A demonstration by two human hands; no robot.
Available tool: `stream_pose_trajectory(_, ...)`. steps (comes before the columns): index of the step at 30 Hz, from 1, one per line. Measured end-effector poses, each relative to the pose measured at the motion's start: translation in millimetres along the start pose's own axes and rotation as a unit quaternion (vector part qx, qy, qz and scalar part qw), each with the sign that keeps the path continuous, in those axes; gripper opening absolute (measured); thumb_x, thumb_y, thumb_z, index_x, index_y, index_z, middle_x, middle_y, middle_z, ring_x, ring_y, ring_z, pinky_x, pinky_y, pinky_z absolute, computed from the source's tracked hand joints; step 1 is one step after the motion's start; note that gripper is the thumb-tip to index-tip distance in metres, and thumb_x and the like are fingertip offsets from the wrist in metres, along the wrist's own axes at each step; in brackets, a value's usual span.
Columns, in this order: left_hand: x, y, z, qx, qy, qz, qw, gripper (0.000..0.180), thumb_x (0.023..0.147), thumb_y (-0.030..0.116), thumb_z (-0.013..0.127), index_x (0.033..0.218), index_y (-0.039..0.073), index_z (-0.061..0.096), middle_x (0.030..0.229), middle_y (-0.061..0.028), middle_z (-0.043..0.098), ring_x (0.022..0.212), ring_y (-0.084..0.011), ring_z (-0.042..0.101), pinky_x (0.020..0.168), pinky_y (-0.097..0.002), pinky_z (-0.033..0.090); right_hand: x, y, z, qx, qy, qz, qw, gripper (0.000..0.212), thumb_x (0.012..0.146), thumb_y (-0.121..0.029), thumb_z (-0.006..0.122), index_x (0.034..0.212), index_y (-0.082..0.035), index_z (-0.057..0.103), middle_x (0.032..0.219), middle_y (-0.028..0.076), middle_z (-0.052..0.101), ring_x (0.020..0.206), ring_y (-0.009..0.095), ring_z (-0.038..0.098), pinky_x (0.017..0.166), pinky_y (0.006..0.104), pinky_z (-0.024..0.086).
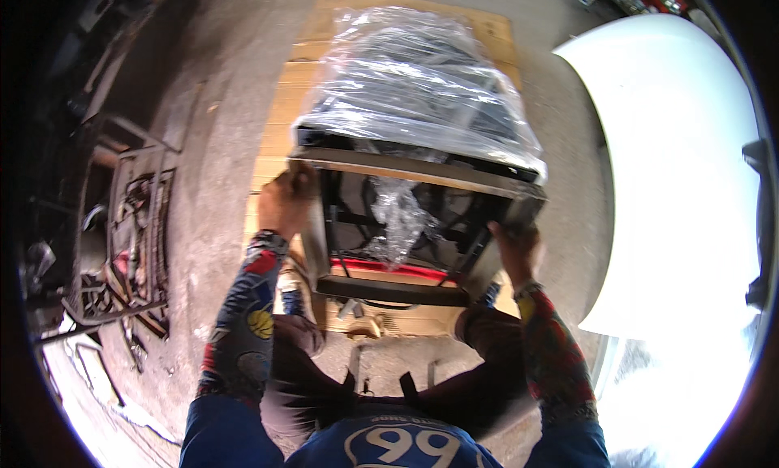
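Observation:
In front of me is a rectangular frame [414, 168] with greyish-brown bars, open in the middle. My left hand [284, 202] grips its left side near the far corner, fingers curled round the edge. On the right side, a little nearer to me, my right hand [518, 250] is closed on the frame too. Clear plastic wrap [414, 74] covers a dark object beyond the far bar, and a crumpled piece hangs inside the opening. Through the opening a red strip [398, 267] shows near the close bar [389, 289]. How the frame joins the wrapped object is hidden.
Flattened cardboard [272, 163] lies under the object on the concrete floor [215, 184]. A large white panel [673, 176] stands close on the right. At left is a metal rack [122, 224] with scrap pieces. My legs straddle the near end.

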State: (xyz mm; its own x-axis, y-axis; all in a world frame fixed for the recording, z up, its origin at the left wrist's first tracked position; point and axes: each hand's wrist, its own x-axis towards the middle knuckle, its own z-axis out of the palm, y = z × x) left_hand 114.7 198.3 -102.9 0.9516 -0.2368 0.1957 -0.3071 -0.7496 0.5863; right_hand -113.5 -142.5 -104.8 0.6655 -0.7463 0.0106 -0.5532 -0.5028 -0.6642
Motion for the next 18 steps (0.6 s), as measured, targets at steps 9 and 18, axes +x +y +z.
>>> stream_pose_trajectory(9, -2, 5, 0, 0.045, 0.022, -0.006, 0.999, 0.033, 0.094, 0.030, 0.056, 0.095, -0.001, 0.067, 0.087, -0.0274, 0.067, 0.085, -0.0460, 0.065, 0.072, -0.0511, 0.051, 2, 12, 4, -0.002, 0.044, -0.021, 0.999, 0.034, 0.070, -0.030, 0.083, 0.087, -0.004, 0.070, 0.081, 0.015, 0.072, 0.080, 0.033, 0.070, 0.070, 0.0407, 0.054)
stream_pose_trajectory(18, -1, 4, 0, 0.055, 0.024, 0.023, 0.998, 0.030, 0.094, 0.025, 0.058, 0.097, -0.002, 0.068, 0.092, -0.0278, 0.068, 0.089, -0.0460, 0.065, 0.075, -0.0493, 0.052, -1, 14, 6, 0.000, 0.051, -0.029, 0.998, 0.035, 0.070, -0.032, 0.081, 0.086, -0.003, 0.068, 0.081, 0.015, 0.071, 0.078, 0.033, 0.069, 0.069, 0.0411, 0.054)
